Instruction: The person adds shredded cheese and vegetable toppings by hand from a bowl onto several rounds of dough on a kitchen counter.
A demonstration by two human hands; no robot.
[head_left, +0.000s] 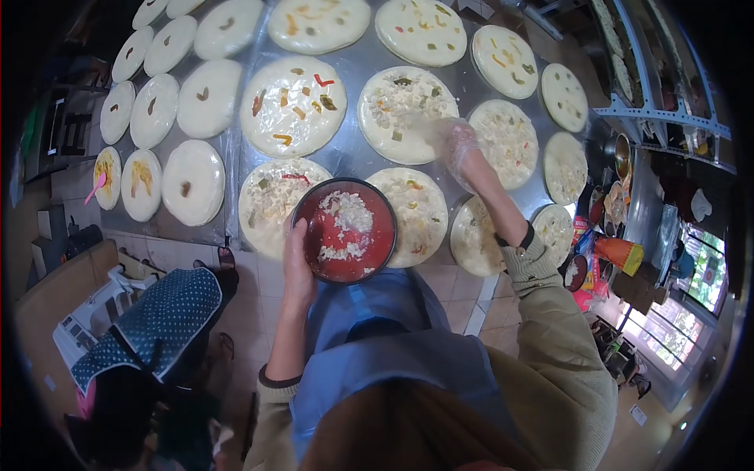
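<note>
My left hand (297,263) is closed on the rim of a dark bowl (378,243) with a red inside. White crumbly topping (345,216) lies in the bowl. My right hand (462,149), in a thin clear plastic glove, is over the metal table between two large dough rounds. Its fingers are smeared by motion, so what they hold cannot be seen. Pale crumbs blur to its left, above a dough round (385,129) sprinkled with crumbs and green bits. The round to its right (503,145) also carries crumbs. A glossy round (271,122) bears colored pepper strips without crumbs.
More dough rounds cover the metal table (353,157); those at left (196,184) have one dark piece each. A pink spoon (96,188) rests on a small round. At lower left, a person in a dotted apron (169,322) is near a white chair (82,322). Shelving (667,118) stands right.
</note>
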